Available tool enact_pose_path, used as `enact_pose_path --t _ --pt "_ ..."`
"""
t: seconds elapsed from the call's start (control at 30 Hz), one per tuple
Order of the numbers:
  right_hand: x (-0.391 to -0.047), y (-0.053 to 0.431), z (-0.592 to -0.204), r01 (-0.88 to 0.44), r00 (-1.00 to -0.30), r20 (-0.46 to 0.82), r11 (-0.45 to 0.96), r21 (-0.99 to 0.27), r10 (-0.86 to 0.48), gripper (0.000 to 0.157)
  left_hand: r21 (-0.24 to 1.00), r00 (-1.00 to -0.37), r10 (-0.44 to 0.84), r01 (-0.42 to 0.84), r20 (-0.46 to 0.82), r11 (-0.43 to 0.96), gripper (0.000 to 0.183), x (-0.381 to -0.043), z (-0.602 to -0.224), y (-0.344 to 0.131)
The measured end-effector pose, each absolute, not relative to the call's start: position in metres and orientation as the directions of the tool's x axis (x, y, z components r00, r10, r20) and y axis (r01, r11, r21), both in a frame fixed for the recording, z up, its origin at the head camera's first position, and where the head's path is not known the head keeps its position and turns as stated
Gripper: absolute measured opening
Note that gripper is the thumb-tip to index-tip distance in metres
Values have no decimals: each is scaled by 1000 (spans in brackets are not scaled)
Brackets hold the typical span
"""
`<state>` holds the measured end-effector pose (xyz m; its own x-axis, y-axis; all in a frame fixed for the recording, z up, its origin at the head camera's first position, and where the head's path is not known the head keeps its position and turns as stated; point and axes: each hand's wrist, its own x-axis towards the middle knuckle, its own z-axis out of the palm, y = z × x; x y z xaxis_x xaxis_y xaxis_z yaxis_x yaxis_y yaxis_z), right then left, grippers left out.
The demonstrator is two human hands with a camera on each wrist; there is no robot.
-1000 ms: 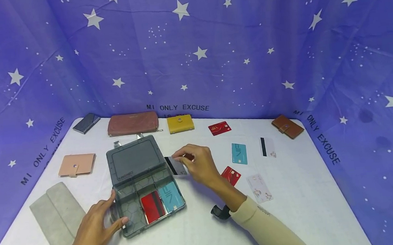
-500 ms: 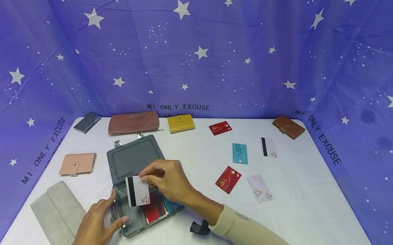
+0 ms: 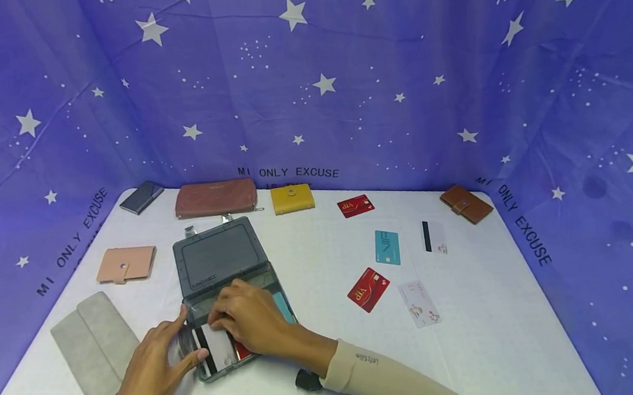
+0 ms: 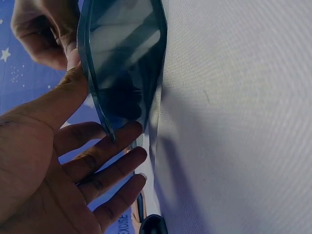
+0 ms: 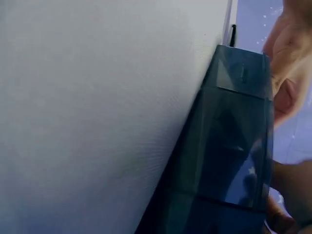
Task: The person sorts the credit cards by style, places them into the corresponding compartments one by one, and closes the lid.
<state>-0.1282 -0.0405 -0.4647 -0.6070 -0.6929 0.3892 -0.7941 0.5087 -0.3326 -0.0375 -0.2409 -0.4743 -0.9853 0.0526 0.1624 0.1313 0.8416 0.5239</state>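
Note:
A clear grey plastic box (image 3: 220,255) stands with its lid raised on the white table. My left hand (image 3: 152,369) rests along its left side, thumb at the front rim and fingers spread near the back corner, fingers fairly straight in the left wrist view. Over the front left compartment, my right hand (image 3: 250,318) pinches the upper part of a white card (image 3: 218,348) with a black stripe, which lies low inside that compartment. A red card (image 3: 242,350) and a blue card (image 3: 283,307) sit in the compartments to its right, partly hidden by the right hand.
Two red VIP cards, one nearer (image 3: 368,290), a blue card (image 3: 387,247) and two pale cards, one flowered (image 3: 419,303), lie at right. Wallets border the table: brown (image 3: 466,204), yellow (image 3: 292,198), maroon (image 3: 215,198), dark (image 3: 141,197), pink (image 3: 126,264), grey (image 3: 96,351).
My right hand has carried the striped white card from the box's right side across to the front left compartment and lowered it there. The left hand has stayed at the box's left side.

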Motion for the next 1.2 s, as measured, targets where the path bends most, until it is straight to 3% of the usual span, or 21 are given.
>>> enact_pose_path --t 0.1,0.17,0.3,0.43,0.6,0.7,0.8,0.97,1.2 --pt "-128 -39 -468 -809 -587 305 561 -176 -750 20 519 -987 52 126 155 845 87 -38 -474 -241" --pt "-129 -36 -469 -813 -581 238 563 -146 -778 28 518 -988 49 120 149 847 87 -38 -474 -241" --pt "-129 -24 -466 -787 -606 171 554 -271 -777 37 519 -989 47 114 140 847 88 -38 -474 -242" --pt "-134 3 -462 -719 -670 231 540 -437 -706 38 519 -986 51 127 158 845 87 -38 -475 -241" --pt "-144 57 -461 -533 -820 212 574 -621 -532 35 515 -983 53 138 175 846 88 -38 -475 -240" --pt "-145 94 -461 -379 -907 131 642 -667 -400 44 512 -982 53 139 180 848 88 -38 -475 -240" --pt "-145 129 -460 -236 -960 42 725 -648 -275 57 505 -981 51 139 185 852 88 -37 -476 -240" --pt "-144 177 -463 -84 -993 -21 842 -533 -112 79 501 -981 50 140 190 854 88 -38 -476 -240" --pt "-142 198 -473 -18 -998 -53 907 -420 -44 82 497 -982 53 139 183 857 88 -38 -475 -239"
